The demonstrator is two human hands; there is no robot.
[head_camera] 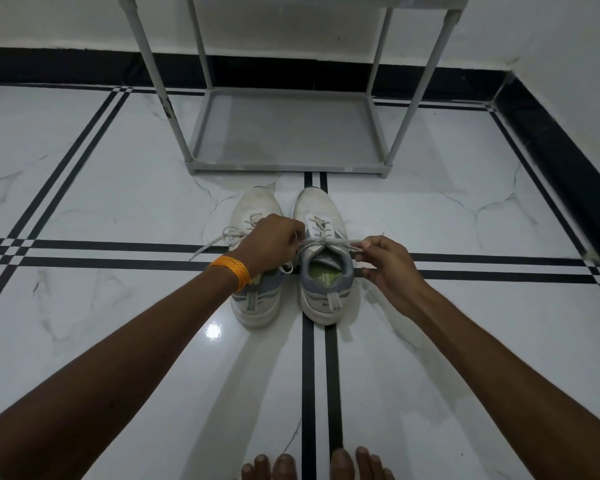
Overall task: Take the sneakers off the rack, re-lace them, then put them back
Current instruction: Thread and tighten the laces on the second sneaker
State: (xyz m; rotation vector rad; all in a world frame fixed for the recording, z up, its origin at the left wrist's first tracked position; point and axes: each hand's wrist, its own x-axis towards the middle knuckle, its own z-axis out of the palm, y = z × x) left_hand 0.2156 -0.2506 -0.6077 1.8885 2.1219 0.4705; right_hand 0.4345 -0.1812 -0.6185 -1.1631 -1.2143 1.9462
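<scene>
Two white sneakers stand side by side on the tiled floor (118,341), toes toward the rack (284,133), heels toward the wearer of the camera. Both are off the rack, just in front of its lowest shelf.

Right sneaker (323,271): laces threaded through the eyelets; the lace (323,241) is pulled taut across the top of the tongue, one end in each hand.

Left hand (271,242): fingers curled closed, pinching the left end of that lace. The hand hangs over the left sneaker (255,299) and hides its tongue. An orange band (231,270) sits on that wrist.

Right hand (387,261): thumb and forefinger pinched together on the right end of the lace, remaining fingers loosely bent (a loop may be forming at the fingertips; too small to confirm).

Left sneaker: lace loose, one end trailing out to the left across the floor.

Bare toes (319,465) show at the bottom edge.
</scene>
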